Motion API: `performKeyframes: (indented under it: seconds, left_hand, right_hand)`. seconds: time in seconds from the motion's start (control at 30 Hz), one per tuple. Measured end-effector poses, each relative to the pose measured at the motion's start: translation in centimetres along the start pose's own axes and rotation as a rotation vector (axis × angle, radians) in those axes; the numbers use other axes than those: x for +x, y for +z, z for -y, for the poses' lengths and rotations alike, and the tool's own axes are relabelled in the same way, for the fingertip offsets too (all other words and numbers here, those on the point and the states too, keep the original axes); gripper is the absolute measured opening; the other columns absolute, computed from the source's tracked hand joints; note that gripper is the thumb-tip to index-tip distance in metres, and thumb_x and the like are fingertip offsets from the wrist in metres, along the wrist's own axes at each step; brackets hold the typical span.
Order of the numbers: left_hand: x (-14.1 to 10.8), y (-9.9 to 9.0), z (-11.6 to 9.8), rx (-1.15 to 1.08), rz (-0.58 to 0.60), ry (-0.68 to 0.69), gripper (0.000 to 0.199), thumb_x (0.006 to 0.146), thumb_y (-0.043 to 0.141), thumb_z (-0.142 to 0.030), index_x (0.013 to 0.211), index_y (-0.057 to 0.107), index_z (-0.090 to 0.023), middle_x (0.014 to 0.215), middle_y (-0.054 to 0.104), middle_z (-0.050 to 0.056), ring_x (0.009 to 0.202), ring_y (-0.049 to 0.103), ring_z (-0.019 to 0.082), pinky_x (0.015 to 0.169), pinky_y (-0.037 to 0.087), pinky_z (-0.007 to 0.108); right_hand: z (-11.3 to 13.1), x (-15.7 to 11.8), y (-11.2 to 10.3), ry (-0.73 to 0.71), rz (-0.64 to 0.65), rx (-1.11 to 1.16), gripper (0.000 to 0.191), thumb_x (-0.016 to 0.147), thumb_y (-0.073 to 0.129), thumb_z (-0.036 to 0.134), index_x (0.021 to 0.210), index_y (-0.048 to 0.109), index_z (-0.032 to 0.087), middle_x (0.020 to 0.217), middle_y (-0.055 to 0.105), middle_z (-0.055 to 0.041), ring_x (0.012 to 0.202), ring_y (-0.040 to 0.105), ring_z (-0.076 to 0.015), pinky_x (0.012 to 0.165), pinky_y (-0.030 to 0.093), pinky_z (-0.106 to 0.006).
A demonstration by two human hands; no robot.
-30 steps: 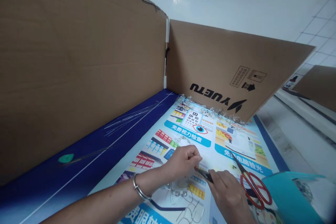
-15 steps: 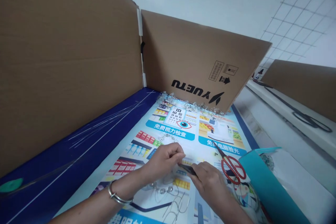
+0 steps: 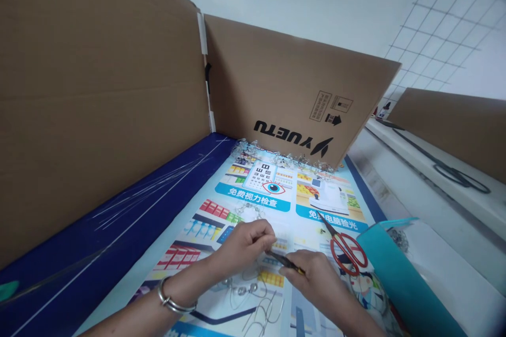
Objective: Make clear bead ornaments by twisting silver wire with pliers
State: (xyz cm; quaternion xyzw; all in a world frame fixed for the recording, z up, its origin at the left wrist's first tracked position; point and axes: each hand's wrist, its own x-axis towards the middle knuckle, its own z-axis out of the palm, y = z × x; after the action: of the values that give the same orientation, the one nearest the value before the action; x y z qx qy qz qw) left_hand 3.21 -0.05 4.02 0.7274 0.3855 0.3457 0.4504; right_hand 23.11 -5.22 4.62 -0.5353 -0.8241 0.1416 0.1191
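Note:
My left hand (image 3: 255, 239) is closed in a pinch, its fingertips meeting the dark jaws of a pair of pliers (image 3: 286, 261). Thin wire strung with shiny round beads (image 3: 243, 290) hangs just under that hand and seems to run up to the pinch; the exact spot is hidden by the fingers. My right hand (image 3: 312, 274) wraps round the handles of the pliers, which show a bit of yellow. Loose ends of bent wire (image 3: 263, 316) spread below between both wrists. Another beaded wire piece (image 3: 251, 209) lies just beyond my left hand.
Red-handled scissors (image 3: 348, 253) lie right of my right hand, beside a teal open box (image 3: 411, 279) with tangled wire inside. Several wire pieces (image 3: 284, 160) line the foot of the back cardboard panel (image 3: 292, 84). A tall cardboard wall (image 3: 98, 89) stands at left.
My right hand and the pliers have shifted slightly, and more of the pliers' handle shows. My left hand stays pinched near the jaws. The view has turned a little.

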Motion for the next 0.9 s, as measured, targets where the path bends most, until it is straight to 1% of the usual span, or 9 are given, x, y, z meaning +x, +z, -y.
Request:
performKeyframes:
  seconds: [0.17,0.33,0.43,0.47,0.53,0.63,0.67,0.77,0.9]
  left_hand:
    - [-0.02,-0.02,-0.2,-0.017,0.014,0.011,0.015,0.081,0.047,-0.02,0.071,0.058,-0.016,0.064,0.061,-0.001,0.062,0.057,0.012,0.06,0.04,0.02]
    - [-0.15,-0.1,-0.69,0.004,-0.011,0.027,0.014,0.08,0.048,-0.019,0.07,0.058,-0.015,0.063,0.061,-0.001,0.061,0.055,0.011,0.058,0.039,0.019]
    - [-0.12,0.04,-0.66,-0.017,-0.024,0.028,0.014,0.079,0.049,-0.02,0.069,0.058,-0.016,0.062,0.06,-0.001,0.062,0.055,0.012,0.059,0.04,0.019]
    - [-0.09,0.15,-0.58,-0.035,-0.035,0.018,0.014,0.079,0.049,-0.02,0.068,0.057,-0.016,0.061,0.06,-0.002,0.061,0.055,0.011,0.059,0.04,0.019]
    - [-0.03,0.42,-0.32,-0.099,-0.051,-0.046,0.015,0.08,0.048,-0.024,0.07,0.055,-0.016,0.061,0.058,-0.003,0.052,0.051,0.009,0.051,0.039,0.018]
    - [0.04,0.75,0.03,-0.224,-0.041,-0.169,0.019,0.083,0.046,-0.033,0.074,0.051,-0.017,0.063,0.057,-0.004,0.036,0.038,0.005,0.037,0.03,0.016]
    - [0.06,0.8,0.09,-0.254,-0.038,-0.186,0.02,0.083,0.046,-0.035,0.075,0.051,-0.017,0.063,0.056,-0.004,0.034,0.036,0.005,0.035,0.029,0.016]
    - [0.11,0.77,0.11,-0.279,-0.044,-0.18,0.021,0.082,0.048,-0.036,0.074,0.051,-0.016,0.064,0.056,-0.004,0.035,0.036,0.004,0.035,0.03,0.015]
    - [0.16,0.65,0.09,-0.269,-0.035,-0.205,0.022,0.082,0.047,-0.036,0.075,0.051,-0.016,0.067,0.058,-0.002,0.035,0.037,0.004,0.034,0.028,0.014]
  right_hand:
    - [0.08,0.16,-0.32,0.026,0.038,0.132,0.018,0.081,0.052,0.026,0.065,0.055,0.019,0.061,0.055,0.0046,0.057,0.05,-0.0095,0.051,0.025,-0.02]
    - [-0.03,0.44,-0.6,0.075,0.153,0.283,0.027,0.079,0.053,0.027,0.055,0.048,0.016,0.05,0.035,0.0066,0.05,0.033,-0.0062,0.045,0.017,-0.02]
    - [-0.03,0.5,-0.67,0.068,0.166,0.293,0.028,0.079,0.053,0.027,0.054,0.047,0.016,0.05,0.033,0.0068,0.049,0.033,-0.006,0.045,0.017,-0.02]
    - [0.02,0.48,-0.65,0.064,0.148,0.263,0.027,0.079,0.053,0.026,0.055,0.047,0.016,0.05,0.036,0.0067,0.05,0.035,-0.0062,0.046,0.018,-0.02]
    - [0.11,0.36,-0.53,0.052,0.069,0.162,0.022,0.08,0.054,0.025,0.06,0.052,0.018,0.055,0.047,0.0061,0.053,0.044,-0.0075,0.048,0.023,-0.019]
    - [0.17,0.07,-0.22,0.025,-0.094,-0.028,0.006,0.08,0.057,0.024,0.074,0.058,0.021,0.07,0.059,0.0032,0.064,0.054,-0.0112,0.055,0.031,-0.02]
    - [0.16,-0.02,-0.12,0.009,-0.138,-0.082,0.003,0.08,0.057,0.024,0.079,0.059,0.022,0.073,0.06,0.002,0.068,0.055,-0.0125,0.058,0.033,-0.021]
    - [0.05,-0.17,0.11,-0.064,-0.231,-0.204,0.008,0.083,0.055,0.027,0.088,0.06,0.022,0.076,0.059,-0.0014,0.073,0.055,-0.0157,0.064,0.037,-0.025]
    - [-0.13,-0.11,0.31,-0.167,-0.308,-0.307,0.015,0.086,0.051,0.028,0.095,0.058,0.019,0.076,0.057,-0.0038,0.074,0.053,-0.0171,0.068,0.038,-0.028]
